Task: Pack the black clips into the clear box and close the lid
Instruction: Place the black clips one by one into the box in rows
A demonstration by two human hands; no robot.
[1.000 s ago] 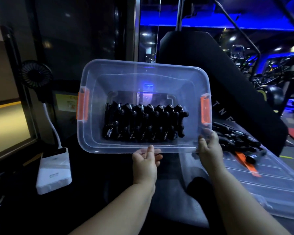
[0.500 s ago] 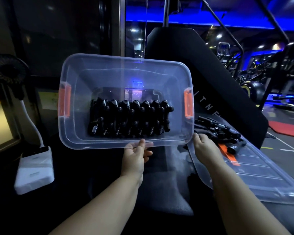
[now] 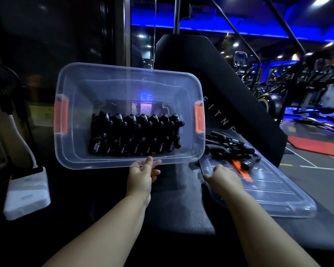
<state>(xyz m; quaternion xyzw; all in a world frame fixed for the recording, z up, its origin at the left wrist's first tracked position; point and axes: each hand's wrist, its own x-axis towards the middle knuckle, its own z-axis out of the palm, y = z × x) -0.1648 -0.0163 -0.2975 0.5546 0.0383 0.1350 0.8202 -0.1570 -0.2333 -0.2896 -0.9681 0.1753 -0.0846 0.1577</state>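
Note:
The clear box (image 3: 123, 75) is lifted and tipped with its opening toward me. It has an orange latch (image 3: 61, 116) at each end. Rows of black clips (image 3: 135, 135) lie packed against its bottom. My left hand (image 3: 145, 174) grips the middle of the box's near rim, thumb on the rim. My right hand (image 3: 224, 177) is off the box and sits on the near left corner of the clear lid (image 3: 268, 191), fingers on top and thumb at the edge. Several loose black clips (image 3: 233, 147) lie on the lid's far end, beside an orange strip (image 3: 241, 170).
The lid lies on a dark padded bench (image 3: 181, 199). A white power unit (image 3: 26, 193) with a cable and a small fan (image 3: 0, 81) stand at the left. A black slanted pad (image 3: 210, 74) rises behind the box; gym machines fill the right background.
My right hand let go of the box's right near corner and dropped onto the lid's corner. The left hand alone holds the box now.

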